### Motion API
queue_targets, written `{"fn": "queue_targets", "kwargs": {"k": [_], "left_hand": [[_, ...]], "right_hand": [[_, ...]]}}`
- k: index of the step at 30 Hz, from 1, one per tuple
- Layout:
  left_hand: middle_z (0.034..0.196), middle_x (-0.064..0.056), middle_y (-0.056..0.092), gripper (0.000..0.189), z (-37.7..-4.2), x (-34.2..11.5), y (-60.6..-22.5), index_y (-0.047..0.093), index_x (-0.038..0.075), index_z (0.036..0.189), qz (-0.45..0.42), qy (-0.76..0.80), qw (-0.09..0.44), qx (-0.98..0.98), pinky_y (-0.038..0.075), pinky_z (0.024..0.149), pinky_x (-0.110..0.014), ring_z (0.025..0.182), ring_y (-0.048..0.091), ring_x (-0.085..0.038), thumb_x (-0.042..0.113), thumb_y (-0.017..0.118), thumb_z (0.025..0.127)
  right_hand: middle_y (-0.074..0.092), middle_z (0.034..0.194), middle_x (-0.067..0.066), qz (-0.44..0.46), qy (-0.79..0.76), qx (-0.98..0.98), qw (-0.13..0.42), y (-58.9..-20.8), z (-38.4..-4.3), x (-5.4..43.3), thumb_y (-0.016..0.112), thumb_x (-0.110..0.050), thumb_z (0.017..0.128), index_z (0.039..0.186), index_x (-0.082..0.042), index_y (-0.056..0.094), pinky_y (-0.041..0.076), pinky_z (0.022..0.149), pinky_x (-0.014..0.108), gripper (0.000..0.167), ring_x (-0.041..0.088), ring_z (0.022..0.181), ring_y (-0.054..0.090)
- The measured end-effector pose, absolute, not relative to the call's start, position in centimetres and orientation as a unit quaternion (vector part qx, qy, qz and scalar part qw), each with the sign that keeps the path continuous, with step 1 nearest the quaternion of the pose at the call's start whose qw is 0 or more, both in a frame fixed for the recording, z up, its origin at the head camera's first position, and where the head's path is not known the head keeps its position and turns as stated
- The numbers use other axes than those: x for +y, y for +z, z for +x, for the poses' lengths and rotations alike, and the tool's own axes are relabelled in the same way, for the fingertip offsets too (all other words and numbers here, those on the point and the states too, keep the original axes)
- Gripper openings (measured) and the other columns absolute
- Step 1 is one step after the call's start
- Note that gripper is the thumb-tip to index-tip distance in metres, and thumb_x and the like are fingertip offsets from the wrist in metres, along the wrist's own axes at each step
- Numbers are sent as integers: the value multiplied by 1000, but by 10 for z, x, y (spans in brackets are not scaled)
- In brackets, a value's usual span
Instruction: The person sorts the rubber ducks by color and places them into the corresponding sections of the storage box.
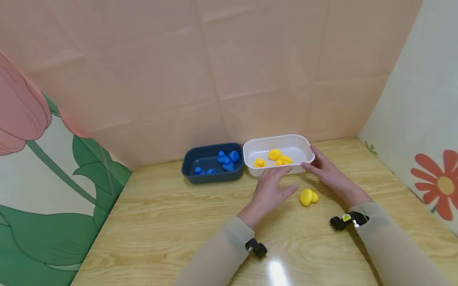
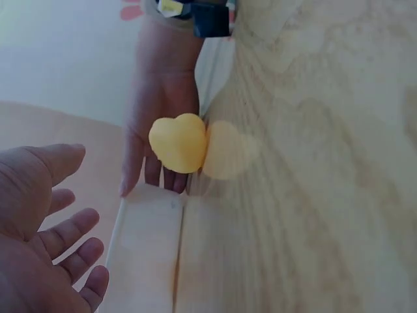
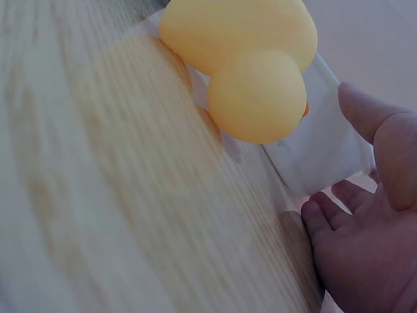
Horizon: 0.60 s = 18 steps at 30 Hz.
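Observation:
A white plastic bin (image 1: 250, 169) holds several yellow rubber ducks (image 1: 274, 154). My right hand (image 1: 330, 174) is at its right end, the thumb by the front rim and the fingers along the end wall. My left hand (image 1: 270, 190) hovers in front of the bin with fingers spread and nothing in it. Between my hands, nearer the table's front, another yellow rubber duck (image 1: 306, 197) lies on the tabletop. The right wrist view shows this duck (image 3: 257, 98) large, partly covering the bin (image 3: 326, 143).
Directly left of the white bin stands a dark blue bin (image 1: 212, 179) with several blue rubber ducks (image 1: 228, 163). Both bins are near a pink backdrop (image 1: 250, 79) at the back of the wooden table (image 1: 154, 222). A flower-printed wall (image 1: 429, 119) borders the right side.

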State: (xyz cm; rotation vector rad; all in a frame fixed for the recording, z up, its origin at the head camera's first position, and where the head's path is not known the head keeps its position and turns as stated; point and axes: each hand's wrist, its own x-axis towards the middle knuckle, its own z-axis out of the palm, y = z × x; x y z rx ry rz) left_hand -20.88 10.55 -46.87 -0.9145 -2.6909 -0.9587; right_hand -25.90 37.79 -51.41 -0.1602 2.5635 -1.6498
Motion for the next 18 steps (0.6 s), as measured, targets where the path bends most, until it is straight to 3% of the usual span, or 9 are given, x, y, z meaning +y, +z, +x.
{"fn": "queue_targets", "kwargs": {"k": [10,18], "left_hand": [[149,11,66,60,-205,115,-483,60,24,159,-328,-340,13,-881,42,120,-35,141,56,-11,47,75,106],[147,7,68,62,-202,121,-489,61,22,158,-345,-333,7,-878,43,117,-29,136,59,-8,45,79,104]], "right_hand": [[9,180,30,-54,-539,840,45,-512,-259,377,60,-56,111,175,-30,-17,16,125,77,104,54,164,17],[9,180,30,-49,-540,839,44,-511,-259,376,62,-58,110,176,-31,-17,15,126,76,106,53,164,17]]}}
